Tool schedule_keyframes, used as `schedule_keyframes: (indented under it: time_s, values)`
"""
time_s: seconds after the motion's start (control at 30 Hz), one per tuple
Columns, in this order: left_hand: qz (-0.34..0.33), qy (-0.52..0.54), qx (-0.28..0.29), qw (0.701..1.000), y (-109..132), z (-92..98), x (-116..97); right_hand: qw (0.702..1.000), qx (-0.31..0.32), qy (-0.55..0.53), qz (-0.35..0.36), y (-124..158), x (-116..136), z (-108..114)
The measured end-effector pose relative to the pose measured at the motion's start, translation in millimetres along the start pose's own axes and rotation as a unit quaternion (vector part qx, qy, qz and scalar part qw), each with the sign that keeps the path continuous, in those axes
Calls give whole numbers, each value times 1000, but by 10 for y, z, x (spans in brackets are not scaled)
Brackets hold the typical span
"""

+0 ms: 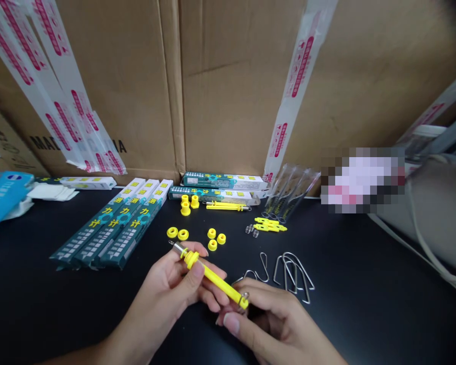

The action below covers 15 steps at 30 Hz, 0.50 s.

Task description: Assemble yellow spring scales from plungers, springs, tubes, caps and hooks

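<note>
Yellow rod: It is up off the table, slanting between the two hands. The yellow rod looks slim; I'd worry about it twisting or bending if both ends were pushed unevenly.
Left hand: The left hand is closed around the upper part, thumb pressed on the rod just below the collar. A loose thumb could let the rod roll.
Right hand: The right hand is bent around the lower end. From here I can't tell what its fingertips pinch.
Wire loop: The small wire loop sits at that lower end, against the right fingers. Being thin, it could slip or spring out under a careless tug.
Collar: The yellow collar is around the rod near its metal tip. If it isn't seated firmly, pulling might work it free.
Wire hooks: Bent wire hooks lie just beyond the right hand, overlapping; a sleeve or knuckle could snag and drag several.
Small parts: Yellow caps and yellow rings sit beyond the left hand, with springs farther right. A light brush could scatter them.
Clear tubes: The clear tubes lean at the back by the cardboard box; a knock might set them sliding.
</note>
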<state>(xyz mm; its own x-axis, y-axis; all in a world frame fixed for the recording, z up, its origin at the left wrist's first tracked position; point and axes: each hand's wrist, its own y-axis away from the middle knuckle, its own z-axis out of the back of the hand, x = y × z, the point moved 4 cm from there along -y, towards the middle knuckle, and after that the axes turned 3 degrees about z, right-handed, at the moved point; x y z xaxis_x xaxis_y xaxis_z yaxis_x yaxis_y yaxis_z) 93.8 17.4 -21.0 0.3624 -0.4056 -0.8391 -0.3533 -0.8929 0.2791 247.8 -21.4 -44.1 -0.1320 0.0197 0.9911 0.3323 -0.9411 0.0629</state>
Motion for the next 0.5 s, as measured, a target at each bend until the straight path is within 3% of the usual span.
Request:
schedule_keyframes:
  time_s: [0.17,0.27,0.5]
  values:
    - [-4,18,-25,1000,-21,49,4,997,-8,-66,-32,0,-51,24]
    - [-2,16,-27,999,-34,66,18,996,1,-86,-14,4,-55,30]
    - [23,28,-18,999,-14,46,5,999,14,-5,32,20,33,59]
